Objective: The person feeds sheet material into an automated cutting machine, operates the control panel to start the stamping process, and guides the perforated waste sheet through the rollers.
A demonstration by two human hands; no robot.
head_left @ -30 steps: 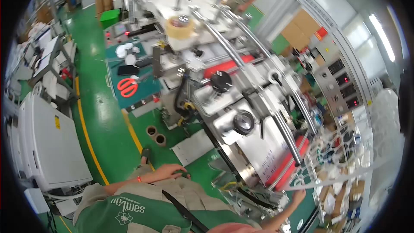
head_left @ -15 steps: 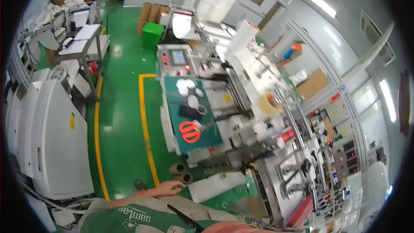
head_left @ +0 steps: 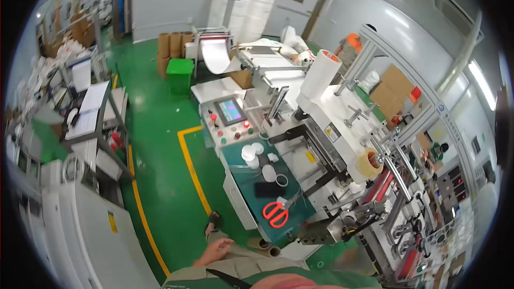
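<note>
My left hand (head_left: 217, 249) hangs at the lower middle above my lap, its fingers loosely bent and nothing in them. A skin-coloured blur, my right hand (head_left: 348, 258), is low beside the machine; its fingers are smeared by motion. Beyond my hands, a green mat (head_left: 243, 182) bears red-handled scissors (head_left: 275, 214), a dark flat object (head_left: 269, 189), several white round pieces (head_left: 248, 153) and a white ring (head_left: 281, 180). Neither hand visibly touches these. Brown cardboard tubes (head_left: 259, 243) stand on the floor right of my left hand.
A machine with metal rods (head_left: 397, 173), a white roll (head_left: 320, 74) and a yellowish tape roll (head_left: 369, 164) fills the right. Its control panel (head_left: 230, 112) is behind the mat. A green bin (head_left: 179, 74), a white cabinet (head_left: 91, 230) and a person (head_left: 350, 48) are farther off.
The view has swung toward the room's far side, bringing the control panel and white roll into clear sight. My right hand has left the red roller area and is now blurred.
</note>
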